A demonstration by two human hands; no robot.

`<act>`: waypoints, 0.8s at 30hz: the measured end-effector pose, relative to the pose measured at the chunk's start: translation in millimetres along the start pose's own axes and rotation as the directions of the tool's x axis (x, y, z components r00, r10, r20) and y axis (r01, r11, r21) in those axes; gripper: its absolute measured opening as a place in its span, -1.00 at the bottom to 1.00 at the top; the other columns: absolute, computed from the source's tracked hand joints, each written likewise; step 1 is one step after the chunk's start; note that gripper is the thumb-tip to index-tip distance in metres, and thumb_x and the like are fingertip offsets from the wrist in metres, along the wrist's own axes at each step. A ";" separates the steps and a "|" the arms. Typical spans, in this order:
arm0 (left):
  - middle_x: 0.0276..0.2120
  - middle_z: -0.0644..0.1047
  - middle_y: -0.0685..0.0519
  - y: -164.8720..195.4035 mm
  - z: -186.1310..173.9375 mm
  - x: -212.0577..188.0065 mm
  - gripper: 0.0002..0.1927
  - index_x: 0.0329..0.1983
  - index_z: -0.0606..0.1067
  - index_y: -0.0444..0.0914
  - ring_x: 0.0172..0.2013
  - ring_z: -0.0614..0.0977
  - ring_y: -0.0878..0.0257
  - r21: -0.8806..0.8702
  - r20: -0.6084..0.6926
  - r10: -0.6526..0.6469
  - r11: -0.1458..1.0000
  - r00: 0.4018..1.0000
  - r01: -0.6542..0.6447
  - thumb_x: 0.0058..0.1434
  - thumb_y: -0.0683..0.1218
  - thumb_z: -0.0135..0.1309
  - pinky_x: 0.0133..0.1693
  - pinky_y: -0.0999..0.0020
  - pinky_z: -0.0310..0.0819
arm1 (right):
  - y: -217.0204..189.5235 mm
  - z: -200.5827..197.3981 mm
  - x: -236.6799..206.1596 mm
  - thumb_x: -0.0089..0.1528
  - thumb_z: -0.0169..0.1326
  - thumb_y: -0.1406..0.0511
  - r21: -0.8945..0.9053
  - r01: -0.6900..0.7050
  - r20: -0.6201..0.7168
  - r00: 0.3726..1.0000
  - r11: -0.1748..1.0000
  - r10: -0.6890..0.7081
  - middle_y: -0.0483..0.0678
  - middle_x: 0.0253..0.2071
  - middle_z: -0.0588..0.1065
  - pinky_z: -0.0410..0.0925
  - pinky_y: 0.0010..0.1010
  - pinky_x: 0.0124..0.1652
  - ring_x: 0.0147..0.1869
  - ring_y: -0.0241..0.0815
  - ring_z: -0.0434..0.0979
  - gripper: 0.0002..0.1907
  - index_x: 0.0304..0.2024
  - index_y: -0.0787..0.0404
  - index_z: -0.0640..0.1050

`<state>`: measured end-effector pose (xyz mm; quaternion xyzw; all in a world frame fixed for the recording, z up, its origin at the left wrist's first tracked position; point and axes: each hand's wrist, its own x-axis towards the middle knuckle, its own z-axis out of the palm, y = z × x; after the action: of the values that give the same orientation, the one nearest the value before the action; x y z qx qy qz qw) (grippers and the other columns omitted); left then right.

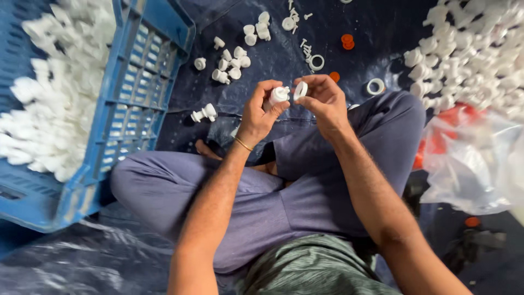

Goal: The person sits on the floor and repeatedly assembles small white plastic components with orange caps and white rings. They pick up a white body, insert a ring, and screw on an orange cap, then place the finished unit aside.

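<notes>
Seated cross-legged, the left hand [261,112] pinches a small white plastic spout fitting [280,94] upright while the right hand [323,101] grips a white plastic ring cap [301,90] just beside it — held close, mouths facing, apparently for joining.

Dark plastic sheet [382,27] over floor, blue crate [136,104] at left
</notes>
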<state>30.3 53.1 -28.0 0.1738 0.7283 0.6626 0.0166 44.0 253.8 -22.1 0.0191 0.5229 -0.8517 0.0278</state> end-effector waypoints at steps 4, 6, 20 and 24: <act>-0.02 0.60 -0.03 -1.0 -0.3 1.7 -0.56 0.21 0.42 -0.26 -0.06 0.69 0.20 0.086 0.000 -0.009 0.996 1.000 0.008 0.30 -0.15 0.25 -0.03 0.35 0.59 | -9.0 -3.2 -1.0 0.19 0.16 0.59 -0.095 0.018 0.067 0.998 0.995 -0.012 0.04 0.09 0.51 0.46 -0.34 0.12 0.18 -0.15 0.56 -0.55 0.14 0.40 0.47; 0.06 0.57 -0.06 -5.0 2.4 1.4 -0.58 0.24 0.42 -0.24 0.02 0.71 0.13 0.076 0.033 -0.006 0.997 0.999 0.004 0.32 -0.19 0.16 0.02 0.31 0.63 | -8.9 -4.2 -1.9 0.20 0.14 0.60 -0.141 -0.004 0.104 0.994 0.990 0.019 0.04 0.10 0.51 0.43 -0.38 0.12 0.17 -0.16 0.55 -0.54 0.17 0.41 0.48; -0.10 0.59 -0.13 -7.4 3.2 -0.6 -0.46 0.20 0.30 -0.22 -0.06 0.60 -0.11 0.409 0.149 0.129 0.895 0.980 -0.179 0.20 -0.26 0.22 -0.11 0.04 0.51 | -5.9 3.9 2.0 0.32 0.15 0.38 -0.496 -0.062 0.109 0.985 0.866 0.132 0.04 -0.17 0.59 0.52 -0.46 -0.17 -0.19 -0.24 0.62 -0.76 -0.01 0.43 0.53; -0.11 0.60 -0.11 -5.6 5.6 -4.4 -0.47 0.23 0.30 -0.23 -0.10 0.61 -0.08 0.389 0.214 0.074 0.908 0.974 -0.155 0.23 -0.27 0.19 -0.12 0.08 0.53 | -4.6 -1.8 2.6 0.43 0.07 0.19 -0.638 -0.237 -0.052 0.963 0.733 0.266 -0.02 -0.43 0.55 0.42 -0.51 -0.50 -0.46 -0.30 0.58 -0.64 -0.24 0.42 0.57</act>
<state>34.6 57.0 -35.0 0.2798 0.8326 0.4778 0.0123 41.1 257.4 -19.0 0.0608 0.7727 -0.6117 0.1586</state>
